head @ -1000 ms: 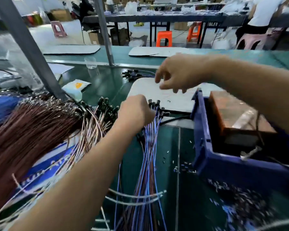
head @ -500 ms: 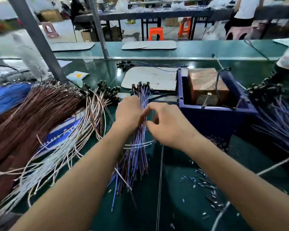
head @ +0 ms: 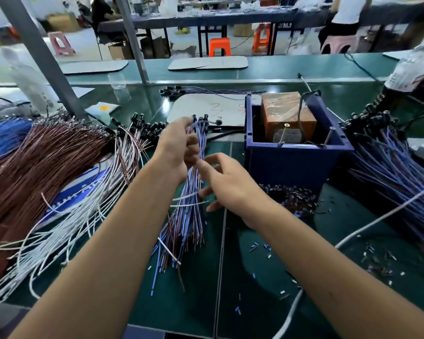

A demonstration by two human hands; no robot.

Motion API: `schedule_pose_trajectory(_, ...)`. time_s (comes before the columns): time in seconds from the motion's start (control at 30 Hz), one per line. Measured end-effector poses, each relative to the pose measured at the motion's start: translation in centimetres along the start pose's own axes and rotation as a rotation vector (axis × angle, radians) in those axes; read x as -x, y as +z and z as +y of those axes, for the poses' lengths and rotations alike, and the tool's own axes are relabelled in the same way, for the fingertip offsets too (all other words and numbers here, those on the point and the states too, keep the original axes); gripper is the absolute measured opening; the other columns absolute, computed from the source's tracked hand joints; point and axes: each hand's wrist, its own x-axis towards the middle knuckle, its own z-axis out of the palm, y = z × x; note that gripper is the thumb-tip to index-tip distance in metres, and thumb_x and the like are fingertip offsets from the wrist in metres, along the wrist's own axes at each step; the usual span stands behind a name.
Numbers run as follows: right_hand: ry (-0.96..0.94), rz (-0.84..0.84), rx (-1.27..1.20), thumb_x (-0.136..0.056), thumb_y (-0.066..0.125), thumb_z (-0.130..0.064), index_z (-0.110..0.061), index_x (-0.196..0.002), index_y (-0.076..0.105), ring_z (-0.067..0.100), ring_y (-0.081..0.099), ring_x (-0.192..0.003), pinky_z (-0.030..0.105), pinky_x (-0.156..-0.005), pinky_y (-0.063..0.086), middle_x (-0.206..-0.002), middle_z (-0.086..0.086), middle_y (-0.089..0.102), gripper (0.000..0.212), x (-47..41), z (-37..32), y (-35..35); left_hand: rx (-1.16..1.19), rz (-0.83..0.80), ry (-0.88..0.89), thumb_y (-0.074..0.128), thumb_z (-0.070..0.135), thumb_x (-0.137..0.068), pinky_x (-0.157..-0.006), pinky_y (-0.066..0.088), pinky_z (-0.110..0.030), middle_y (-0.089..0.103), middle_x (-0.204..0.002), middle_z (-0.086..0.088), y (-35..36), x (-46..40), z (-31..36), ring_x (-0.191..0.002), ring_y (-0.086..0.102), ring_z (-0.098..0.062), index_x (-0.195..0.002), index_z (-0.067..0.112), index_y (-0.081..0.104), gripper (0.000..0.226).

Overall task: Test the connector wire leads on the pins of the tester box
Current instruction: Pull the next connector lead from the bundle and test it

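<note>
Blue-brown wire leads bundled, lifted, apparently; copper tester box in bin.

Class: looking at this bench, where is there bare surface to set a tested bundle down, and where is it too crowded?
Bare green mat lies between the forearms, below the blue-and-brown wire bundle; the white board left of the blue bin is mostly free. Crowded: brown wires far left, blue leads right.

The left hand has lifted the top of the wire bundle off the bench. The right hand, closed before, now spreads its fingers beside it.
</note>
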Motion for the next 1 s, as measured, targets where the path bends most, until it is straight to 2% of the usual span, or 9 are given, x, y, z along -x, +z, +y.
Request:
schedule_pose_trajectory(0.1,-0.123,0.013,0.049,-0.108,0.048,-0.046,-0.013,-0.112,0.066,0.024,0.066,-0.09,0.044,-0.076,0.054,-0.104,0.01,0.071,0.038,0.0,-0.2,0.0,0.278,-0.101,0.056,0.047,0.027,-0.106,-0.038,0.014,-0.02,0.025,-0.047,0.01,1.6,1.3,1.4,-0.038,0.015,-0.007,-0.07,0.023,0.035,0.038)
schedule_pose_trajectory(0.2,-0.208,-0.022,-0.11,-0.111,0.046,-0.036,-0.013,-0.105,0.067,0.001,0.064,-0.074,0.016,-0.064,0.047,-0.087,-0.004,0.073,0.032,0.5,-0.8,-1.0,0.56,-0.175,0.147,0.045,0.033,-0.108,-0.042,0.015,-0.02,0.027,-0.051,0.009,2.9,2.4,2.7,-0.042,0.015,-0.007,-0.075,0.017,0.047,0.037)
schedule_pose_trajectory(0.27,-0.26,-0.067,-0.189,-0.113,0.044,-0.023,-0.004,-0.103,0.066,-0.001,0.066,-0.062,0.009,-0.056,0.044,-0.079,0.003,0.073,0.03,1.0,-1.2,-2.2,0.682,-0.264,0.169,0.041,0.037,-0.109,-0.045,0.015,-0.02,0.026,-0.053,0.009,3.6,3.2,3.1,-0.046,0.015,-0.007,-0.078,0.015,0.049,0.039)
schedule_pose_trajectory(0.37,-0.345,-0.035,-0.129,-0.112,0.045,-0.011,0.008,-0.103,0.068,0.006,0.063,-0.054,0.014,-0.056,0.044,-0.069,0.013,0.071,0.031,2.0,-1.1,-4.0,0.733,-0.346,0.173,0.04,0.039,-0.11,-0.047,0.016,-0.02,0.032,-0.054,0.008,4.1,4.0,3.8,-0.047,0.018,-0.008,-0.081,0.011,0.053,0.042)
schedule_pose_trajectory(0.47,-0.365,-0.066,-0.112,-0.112,0.045,-0.014,0.002,-0.106,0.069,0.03,0.062,-0.055,0.037,-0.058,0.05,-0.064,0.012,0.067,0.029,3.6,0.2,-6.3,0.686,-0.397,0.187,0.037,0.036,-0.111,-0.045,0.016,-0.019,0.034,-0.051,0.007,4.4,4.1,4.9,-0.045,0.019,-0.007,-0.082,0.011,0.054,0.042)
schedule_pose_trajectory(0.6,-0.334,-0.095,-0.041,-0.111,0.047,-0.013,-0.003,-0.111,0.067,0.019,0.056,-0.047,0.026,-0.05,0.048,-0.058,0.004,0.062,0.023,5.6,3.1,-10.8,0.617,-0.42,0.202,0.033,0.031,-0.112,-0.041,0.014,-0.02,0.024,-0.052,0.008,4.6,4.3,4.9,-0.045,0.014,-0.007,-0.078,0.017,0.052,0.042)
schedule_pose_trajectory(0.73,-0.3,0.081,0.013,-0.104,0.061,-0.012,-0.004,-0.097,0.068,0.028,0.058,-0.048,0.032,-0.047,0.049,-0.062,0.01,0.069,0.013,6.0,5.3,-15.2,0.627,-0.336,0.274,0.031,0.034,-0.111,-0.043,0.01,-0.022,0.021,-0.052,0.008,4.3,4.4,3.9,-0.044,0.012,-0.008,-0.065,0.02,0.048,0.051)
schedule_pose_trajectory(0.83,-0.351,0.275,0.011,-0.098,0.071,-0.015,-0.004,-0.087,0.074,0.019,0.056,-0.045,0.025,-0.047,0.048,-0.063,0.01,0.071,0.016,6.1,7.1,-17.0,0.307,-0.229,0.427,0.03,0.044,-0.111,-0.044,0.011,-0.025,0.024,-0.052,0.009,4.8,5.1,1.1,-0.044,0.014,-0.01,-0.058,0.022,0.051,0.061)
schedule_pose_trajectory(1.0,-0.412,0.313,0.05,-0.096,0.075,-0.022,-0.014,-0.084,0.078,0.012,0.054,-0.045,0.023,-0.047,0.045,-0.063,0.004,0.071,0.015,6.2,8.9,-16.2,-0.759,-0.32,0.922,0.046,0.032,-0.107,-0.051,0.032,-0.033,0.054,-0.058,0.0,7.4,6.4,-7.5,-0.052,0.046,-0.012,-0.071,0.013,0.072,0.048)
